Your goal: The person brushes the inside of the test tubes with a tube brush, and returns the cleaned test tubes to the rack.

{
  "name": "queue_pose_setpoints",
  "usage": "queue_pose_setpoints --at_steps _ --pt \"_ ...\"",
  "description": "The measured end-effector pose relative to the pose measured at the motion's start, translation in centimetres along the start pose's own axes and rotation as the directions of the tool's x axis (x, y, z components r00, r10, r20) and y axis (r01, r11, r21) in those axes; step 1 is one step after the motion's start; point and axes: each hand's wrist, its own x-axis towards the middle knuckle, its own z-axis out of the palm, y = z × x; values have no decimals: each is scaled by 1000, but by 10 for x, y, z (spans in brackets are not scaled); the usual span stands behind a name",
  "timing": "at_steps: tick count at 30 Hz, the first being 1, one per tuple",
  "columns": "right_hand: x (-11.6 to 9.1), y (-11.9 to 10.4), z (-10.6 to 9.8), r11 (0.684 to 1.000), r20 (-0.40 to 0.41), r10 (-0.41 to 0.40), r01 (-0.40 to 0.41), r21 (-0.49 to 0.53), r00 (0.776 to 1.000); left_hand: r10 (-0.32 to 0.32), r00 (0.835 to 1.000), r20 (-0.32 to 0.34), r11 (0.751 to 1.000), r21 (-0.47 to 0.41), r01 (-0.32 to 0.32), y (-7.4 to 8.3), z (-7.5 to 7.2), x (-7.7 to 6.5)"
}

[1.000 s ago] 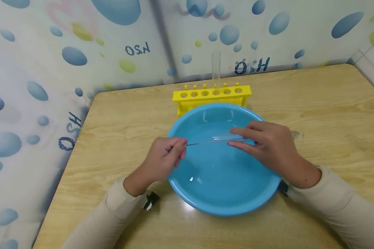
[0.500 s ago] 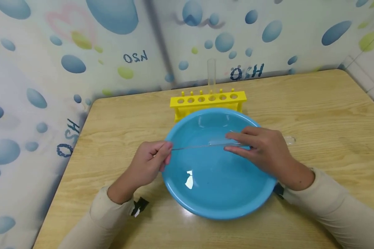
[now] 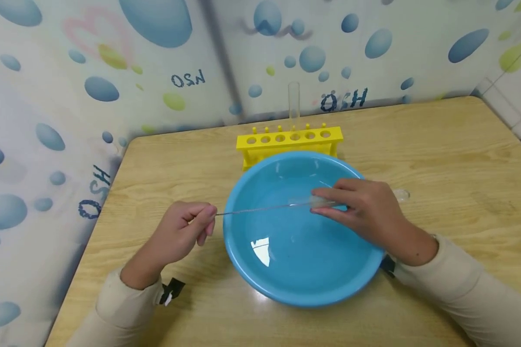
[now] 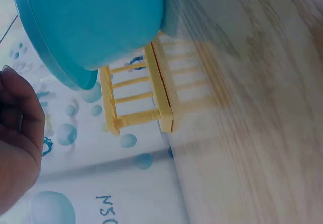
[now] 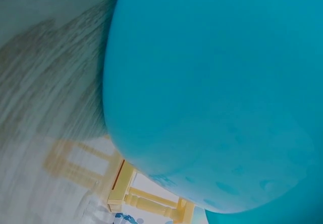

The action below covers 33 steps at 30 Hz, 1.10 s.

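Observation:
My left hand [image 3: 180, 233] pinches the twisted wire handle of a test tube brush [image 3: 260, 209], left of the blue basin [image 3: 232, 250] in the head view. The wire runs across the basin into the mouth of a clear test tube [image 3: 297, 202]. My right hand [image 3: 364, 207] holds that tube nearly level above the basin, thumb below and fingers over it. Whitish bristles show inside the tube by the fingertips. The tube's rounded end sticks out behind the hand at right. In the left wrist view, curled fingers [image 4: 22, 103] show at the left edge.
Behind the basin stands a yellow test tube rack [image 3: 288, 140] with another clear test tube [image 3: 294, 99] upright in it. The basin holds water and sits on a wooden table [image 3: 438, 144]. A wall [image 3: 226, 53] with painted bubbles borders the table's back.
My left hand has moved left and slightly down, drawing the brush partway along the tube toward its mouth. The right hand stays about in place around the tube. The head view has tilted slightly.

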Motion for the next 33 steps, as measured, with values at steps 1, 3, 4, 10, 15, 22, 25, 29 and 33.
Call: queue_pose_setpoints --at_steps 1,3,4,10,15,22,25,29,33 --pt "0 0 0 1000 1 0 0 0 1000 4 1000 1 1000 3 -4 -1 -1 -1" --pt "-1 0 0 1000 3 -3 3 -2 1000 2 1000 9 1000 0 -2 -3 -3 -3" --pt "0 0 0 1000 5 -4 4 -3 1000 1 1000 15 1000 -3 -1 -3 -5 -3" --pt "0 -1 -1 1000 -7 -7 7 -12 1000 7 1000 17 1000 2 -7 -4 -13 -7" --pt "1 -1 -2 1000 11 -13 13 -11 1000 0 1000 14 1000 -19 0 -5 -18 -12" --pt "0 0 -12 1000 63 -23 23 -13 998 -24 1000 15 999 -34 24 -8 -20 -16" --pt "0 0 -17 1000 116 10 -11 7 993 -30 999 29 999 -40 31 -9 -20 -17" --pt "1 0 -21 998 177 47 -54 37 983 -22 999 41 999 -37 23 -11 -21 -17" --pt "3 1 -23 994 218 76 -92 66 973 -11 999 38 999 -38 12 -14 -22 -16"
